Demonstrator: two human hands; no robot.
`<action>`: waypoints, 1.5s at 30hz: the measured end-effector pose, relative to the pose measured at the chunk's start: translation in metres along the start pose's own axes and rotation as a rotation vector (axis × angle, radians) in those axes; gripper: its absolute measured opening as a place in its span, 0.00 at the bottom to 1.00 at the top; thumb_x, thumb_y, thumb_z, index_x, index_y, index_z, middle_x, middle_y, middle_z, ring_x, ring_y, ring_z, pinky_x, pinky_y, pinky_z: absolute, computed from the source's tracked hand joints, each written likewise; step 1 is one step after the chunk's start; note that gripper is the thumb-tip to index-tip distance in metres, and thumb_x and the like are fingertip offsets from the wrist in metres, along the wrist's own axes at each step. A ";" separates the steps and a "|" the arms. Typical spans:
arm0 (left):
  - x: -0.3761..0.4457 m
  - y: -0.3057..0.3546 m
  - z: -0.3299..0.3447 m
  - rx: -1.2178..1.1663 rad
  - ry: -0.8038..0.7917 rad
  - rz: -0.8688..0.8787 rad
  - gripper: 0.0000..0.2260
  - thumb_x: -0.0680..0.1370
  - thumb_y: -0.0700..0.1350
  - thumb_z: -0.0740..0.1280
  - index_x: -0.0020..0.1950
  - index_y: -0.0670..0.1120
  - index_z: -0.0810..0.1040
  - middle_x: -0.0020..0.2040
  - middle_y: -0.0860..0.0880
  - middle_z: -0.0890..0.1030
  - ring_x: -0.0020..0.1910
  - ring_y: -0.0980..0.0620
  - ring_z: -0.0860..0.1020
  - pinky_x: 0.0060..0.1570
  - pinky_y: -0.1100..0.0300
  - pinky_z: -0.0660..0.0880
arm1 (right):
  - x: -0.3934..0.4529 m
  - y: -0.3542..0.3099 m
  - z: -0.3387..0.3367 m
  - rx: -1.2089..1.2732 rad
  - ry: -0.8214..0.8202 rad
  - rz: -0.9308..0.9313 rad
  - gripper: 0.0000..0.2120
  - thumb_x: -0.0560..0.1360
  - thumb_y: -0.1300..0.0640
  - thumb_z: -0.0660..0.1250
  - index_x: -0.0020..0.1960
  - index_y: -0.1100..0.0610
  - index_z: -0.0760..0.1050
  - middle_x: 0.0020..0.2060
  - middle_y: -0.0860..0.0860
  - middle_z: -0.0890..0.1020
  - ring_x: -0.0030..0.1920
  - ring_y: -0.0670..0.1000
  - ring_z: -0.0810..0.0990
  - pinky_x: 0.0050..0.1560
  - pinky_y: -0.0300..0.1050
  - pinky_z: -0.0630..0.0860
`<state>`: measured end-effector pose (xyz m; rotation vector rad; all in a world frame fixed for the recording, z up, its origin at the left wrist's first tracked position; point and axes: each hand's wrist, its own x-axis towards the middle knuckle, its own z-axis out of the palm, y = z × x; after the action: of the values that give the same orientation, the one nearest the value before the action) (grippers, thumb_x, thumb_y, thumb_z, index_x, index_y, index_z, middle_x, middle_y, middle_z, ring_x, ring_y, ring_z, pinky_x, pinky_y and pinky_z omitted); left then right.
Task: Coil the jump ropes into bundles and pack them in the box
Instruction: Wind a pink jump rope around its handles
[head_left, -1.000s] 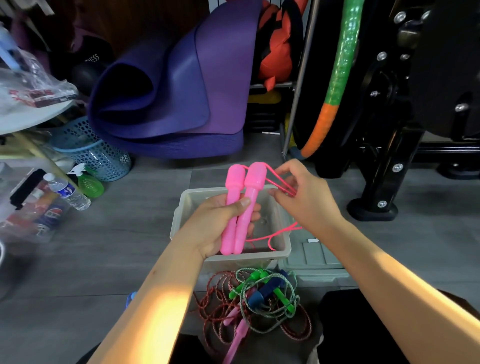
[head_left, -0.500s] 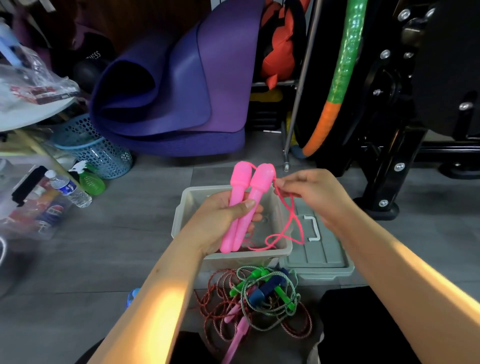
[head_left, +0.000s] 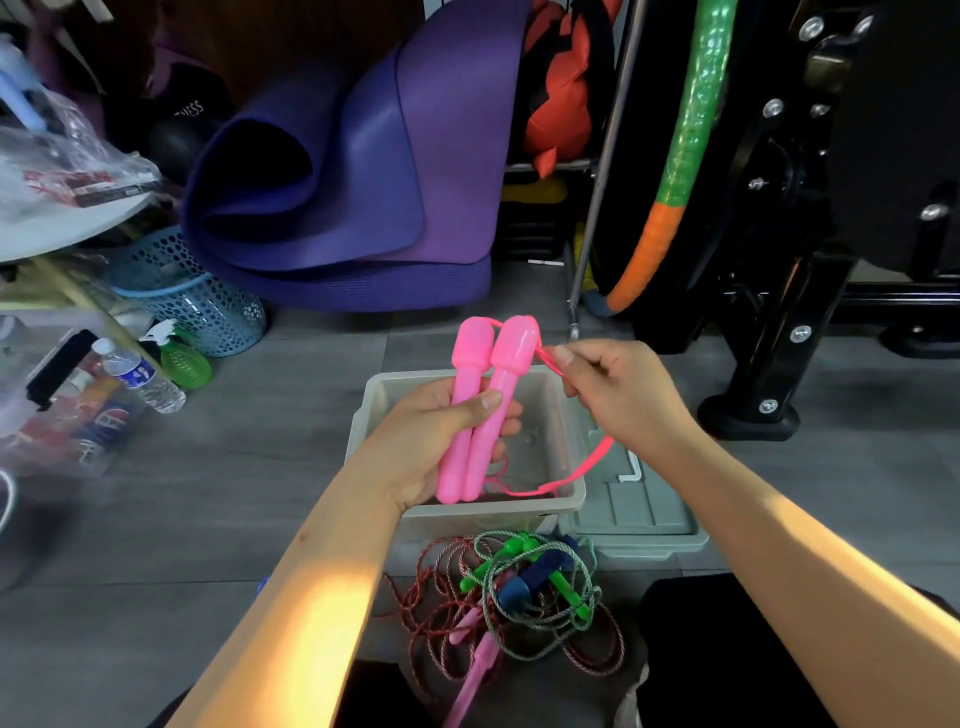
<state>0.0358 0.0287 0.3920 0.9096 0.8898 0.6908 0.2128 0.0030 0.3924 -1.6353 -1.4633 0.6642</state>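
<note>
Grey plank floor, cluttered gym corner.

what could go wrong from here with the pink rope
1. The pink cord hangs slack from the right hand into the box; loops wound loosely round the pink handles may slip off.
2. The left hand grips both handles alone; a hard tug on the cord could shift them.
3. The rope pile on the floor looks tangled and could snag later.
</note>
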 end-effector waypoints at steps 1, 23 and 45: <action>0.000 0.000 -0.001 -0.012 0.002 0.001 0.04 0.77 0.36 0.63 0.48 0.39 0.77 0.36 0.47 0.84 0.34 0.54 0.82 0.30 0.61 0.78 | -0.001 -0.001 -0.001 -0.075 -0.016 -0.068 0.12 0.78 0.54 0.62 0.43 0.57 0.82 0.25 0.46 0.73 0.26 0.43 0.67 0.29 0.34 0.63; 0.003 -0.006 0.006 0.043 0.043 0.092 0.05 0.78 0.36 0.63 0.49 0.40 0.78 0.37 0.49 0.84 0.36 0.55 0.82 0.33 0.62 0.79 | 0.000 -0.008 -0.018 0.732 -0.274 0.623 0.07 0.74 0.56 0.66 0.40 0.58 0.78 0.28 0.51 0.80 0.25 0.47 0.77 0.35 0.41 0.77; 0.007 -0.013 0.022 -0.209 0.334 0.012 0.06 0.79 0.39 0.63 0.42 0.42 0.75 0.27 0.49 0.80 0.22 0.54 0.76 0.26 0.64 0.72 | -0.027 -0.011 0.026 -0.265 -0.019 -0.037 0.05 0.74 0.56 0.68 0.46 0.53 0.83 0.36 0.43 0.78 0.33 0.41 0.71 0.38 0.38 0.70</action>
<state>0.0599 0.0205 0.3846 0.6225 1.0843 0.9451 0.1808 -0.0180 0.3841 -1.8000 -1.6475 0.4818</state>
